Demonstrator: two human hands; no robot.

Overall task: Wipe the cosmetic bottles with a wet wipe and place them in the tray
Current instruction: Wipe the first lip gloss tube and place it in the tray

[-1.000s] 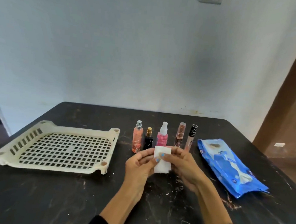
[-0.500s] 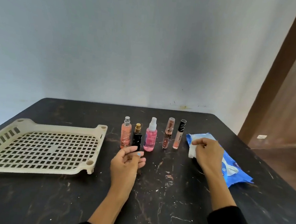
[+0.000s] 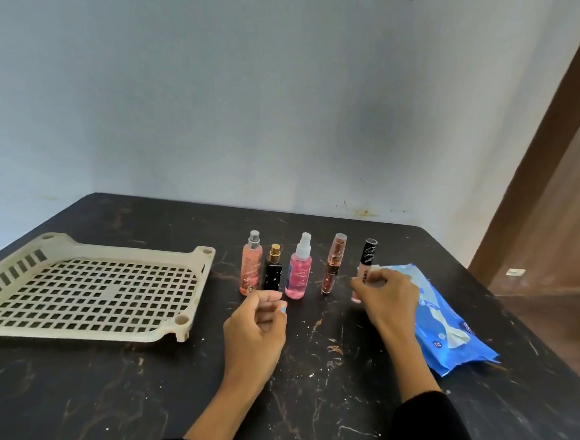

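One head-worn view looks forward and down over the near edge of the desk (image 3: 132,397) toward the far wall (image 3: 222,94), close enough that both forearms enter from the bottom.

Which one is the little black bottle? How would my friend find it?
Look right of the cream tray, at the row of five bottles. It's second from the left, the black bottle. It's the shortest, square and dark with a gold cap; its neighbours are pink.

Soft even daylight, faint shadows (wide-angle edge bending).
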